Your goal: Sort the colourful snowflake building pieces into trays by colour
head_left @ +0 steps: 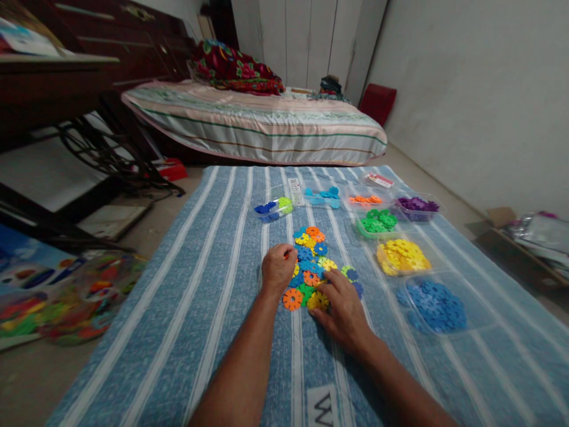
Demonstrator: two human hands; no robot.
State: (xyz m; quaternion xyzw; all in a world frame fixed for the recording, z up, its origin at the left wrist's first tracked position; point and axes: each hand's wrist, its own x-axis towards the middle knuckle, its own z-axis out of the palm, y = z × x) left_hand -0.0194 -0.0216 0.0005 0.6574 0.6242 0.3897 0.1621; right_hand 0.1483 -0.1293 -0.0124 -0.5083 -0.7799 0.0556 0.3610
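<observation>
— Both forearms are seen nearest the camera, stretched out over the striped blue mat [191,308] that is spread on the floor. What is held?

— A small piece seems to be pinched by the left hand [278,268], fingers curled together at the left side of the loose pile of discs [311,264]; the piece itself is too hidden to be made out. The right hand [344,311] is laid flat, fingers spread apart, touching a yellow disc [318,300] at the near edge of the pile, with an orange disc [292,299] just beside it.

— Why is the pile kept in the middle of the mat?

— It is judged that the mixed colours are left within easy reach of both hands, while the sorted ones are set apart in clear tubs along the right edge: blue [438,305] nearest, then yellow [402,257], green [377,221], and purple [418,205] and orange [365,200] towards the far edge.

— And beyond?

— A bed [258,121] is seen past the far edge, and bags of toys [89,296] lie on the floor to the left.
</observation>
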